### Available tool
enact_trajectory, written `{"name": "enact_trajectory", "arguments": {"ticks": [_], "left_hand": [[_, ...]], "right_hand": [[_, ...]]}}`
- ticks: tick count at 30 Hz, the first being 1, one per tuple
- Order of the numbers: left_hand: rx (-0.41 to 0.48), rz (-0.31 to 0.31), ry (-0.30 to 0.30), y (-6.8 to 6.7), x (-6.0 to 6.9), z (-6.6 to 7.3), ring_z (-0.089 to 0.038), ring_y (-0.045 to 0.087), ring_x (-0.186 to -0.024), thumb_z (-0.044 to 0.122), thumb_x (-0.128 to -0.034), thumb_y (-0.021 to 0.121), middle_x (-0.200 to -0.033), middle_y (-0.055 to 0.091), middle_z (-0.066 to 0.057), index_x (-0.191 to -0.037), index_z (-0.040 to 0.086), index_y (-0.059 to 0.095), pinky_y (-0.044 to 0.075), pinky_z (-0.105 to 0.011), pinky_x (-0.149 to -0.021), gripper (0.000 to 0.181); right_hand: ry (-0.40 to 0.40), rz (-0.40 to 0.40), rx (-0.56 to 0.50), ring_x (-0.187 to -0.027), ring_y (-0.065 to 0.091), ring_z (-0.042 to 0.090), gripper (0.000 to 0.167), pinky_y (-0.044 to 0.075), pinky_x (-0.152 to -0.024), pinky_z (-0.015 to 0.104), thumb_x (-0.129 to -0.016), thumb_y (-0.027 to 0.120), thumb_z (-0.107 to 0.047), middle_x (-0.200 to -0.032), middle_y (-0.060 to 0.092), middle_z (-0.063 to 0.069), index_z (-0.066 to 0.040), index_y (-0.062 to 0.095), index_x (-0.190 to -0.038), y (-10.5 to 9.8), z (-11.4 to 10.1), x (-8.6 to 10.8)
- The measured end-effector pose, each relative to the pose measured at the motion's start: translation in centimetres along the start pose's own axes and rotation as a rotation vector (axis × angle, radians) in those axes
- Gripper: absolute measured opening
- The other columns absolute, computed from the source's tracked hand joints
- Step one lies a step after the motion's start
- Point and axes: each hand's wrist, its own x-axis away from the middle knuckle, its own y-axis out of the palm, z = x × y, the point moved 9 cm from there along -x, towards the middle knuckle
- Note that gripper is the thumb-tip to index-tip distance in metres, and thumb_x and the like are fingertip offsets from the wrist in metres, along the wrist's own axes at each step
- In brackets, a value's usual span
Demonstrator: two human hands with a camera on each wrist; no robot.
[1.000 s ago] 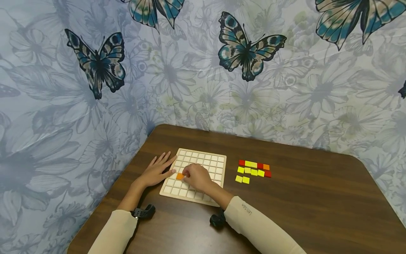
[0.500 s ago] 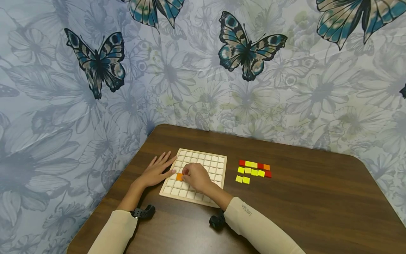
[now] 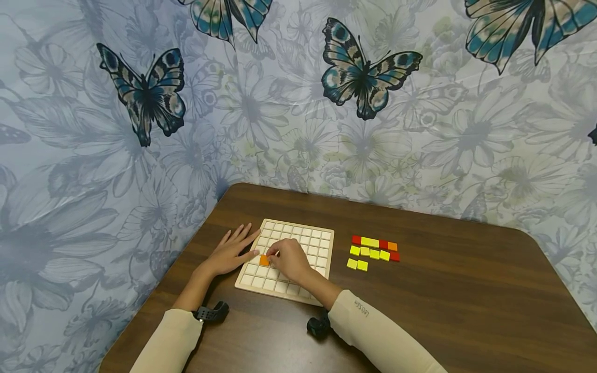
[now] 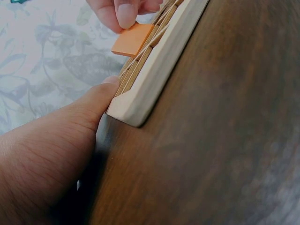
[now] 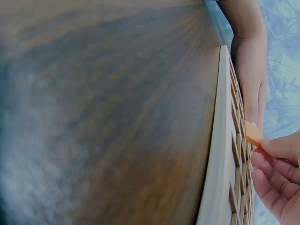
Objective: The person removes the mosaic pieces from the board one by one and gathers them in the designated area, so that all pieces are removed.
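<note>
A pale wooden grid board point(image 3: 284, 295) with square cells lies on the table. My right hand point(image 3: 290, 260) is over its middle, thumb and fingers pinching an orange square tile point(image 3: 264, 260). In the left wrist view the orange tile point(image 4: 133, 40) is tilted, its lower edge at the grid; whether it sits in a cell I cannot tell. My left hand point(image 3: 229, 253) rests at the board's left edge with fingers spread and straight, the thumb touching the frame. The right wrist view shows the right hand point(image 5: 281, 173) holding the tile by one edge.
Right of the board several loose tiles lie in rows on the brown table point(image 3: 448, 280): yellow tiles point(image 3: 370, 242), red tiles point(image 3: 394, 256) and an orange tile point(image 3: 392, 246). A butterfly-patterned wall point(image 3: 289, 129) stands behind the table. Black wrist devices point(image 3: 319, 326) sit low near the tabletop.
Hardly anything differs. The orange tile in my right hand tilts slightly more and shows a little lower; the left hand stays in place.
</note>
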Motion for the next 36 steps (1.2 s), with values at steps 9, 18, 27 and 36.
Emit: {"name": "enact_trajectory", "arguments": {"ticks": [9, 18, 27, 36], "left_hand": [[-0.008, 0.0, 0.0, 0.0, -0.1, -0.2, -0.041, 0.007, -0.155, 0.051, -0.1043, 0.051, -0.169, 0.012, -0.016, -0.163, 0.02, 0.027, -0.002, -0.065, -0.119, 0.07], [0.006, 0.004, -0.004, -0.3, -0.1, 0.0, -0.041, 0.007, -0.155, 0.049, -0.1044, 0.052, -0.168, 0.013, -0.016, -0.163, 0.02, 0.028, -0.003, -0.065, -0.119, 0.069], [0.001, -0.004, -0.006, -0.1, -0.1, 0.0, -0.04, 0.007, -0.155, 0.048, -0.104, 0.053, -0.169, 0.013, -0.016, -0.163, 0.021, 0.027, -0.003, -0.064, -0.12, 0.07], [0.006, 0.001, -0.006, -0.2, 0.0, 0.0, -0.041, 0.007, -0.155, 0.048, -0.104, 0.053, -0.168, 0.013, -0.017, -0.163, 0.02, 0.027, -0.003, -0.065, -0.119, 0.07]], "right_hand": [[0.016, 0.024, -0.102, -0.065, 0.062, 0.001, 0.005, 0.051, -0.059, 0.015, -0.089, 0.078, -0.004, -0.083, 0.077, 0.002, -0.006, 0.082, -0.088, -0.3, 0.5, -0.1], [0.019, 0.035, -0.148, -0.066, 0.065, 0.004, 0.007, 0.052, -0.059, 0.016, -0.09, 0.076, -0.001, -0.085, 0.077, 0.002, -0.006, 0.081, -0.086, -1.5, 0.3, 0.9], [0.053, 0.044, -0.208, -0.067, 0.065, 0.005, 0.007, 0.054, -0.06, 0.019, -0.089, 0.077, -0.001, -0.087, 0.077, 0.002, -0.006, 0.082, -0.088, -3.0, 0.6, 2.7], [0.077, 0.066, -0.235, -0.067, 0.063, 0.004, 0.008, 0.053, -0.061, 0.02, -0.087, 0.078, -0.001, -0.082, 0.076, -0.001, -0.007, 0.081, -0.084, -4.6, 2.0, 4.6]]}}
